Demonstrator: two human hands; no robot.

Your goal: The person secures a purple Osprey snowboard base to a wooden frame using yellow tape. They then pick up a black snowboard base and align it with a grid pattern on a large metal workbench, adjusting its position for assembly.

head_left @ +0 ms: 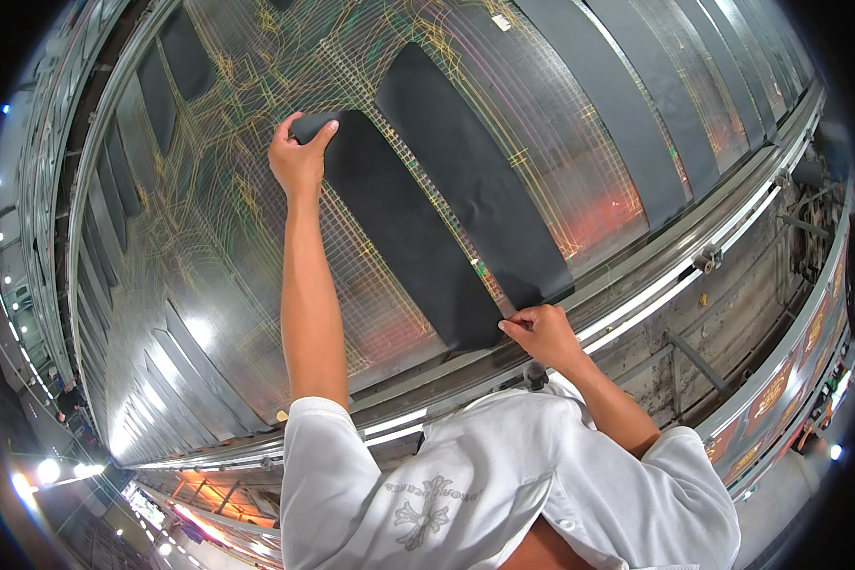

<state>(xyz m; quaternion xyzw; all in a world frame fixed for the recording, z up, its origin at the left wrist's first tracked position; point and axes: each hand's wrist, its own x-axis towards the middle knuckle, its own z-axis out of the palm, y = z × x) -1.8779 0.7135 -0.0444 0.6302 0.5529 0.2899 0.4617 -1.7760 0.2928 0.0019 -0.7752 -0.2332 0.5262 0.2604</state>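
Note:
A long black fabric panel [399,218] with a rounded far end lies on a metal-topped table marked with many coloured lines. My left hand [299,161] reaches far out and grips its far left end between thumb and fingers, the edge lifted and curled there. My right hand [546,334] is at the near end, thumb and fingers pinched together at the panel's near right corner; the fingertips partly hide what they grip. Beside it on the right lies a second black panel [475,171] of like shape, with a narrow gridded strip of table between the two.
More dark panels [598,104] lie in rows to the right, and others [185,52] at the far left. A small white tag [501,23] rests at the far side. Along the near edge runs a metal rail [636,313], with framework beyond it at right.

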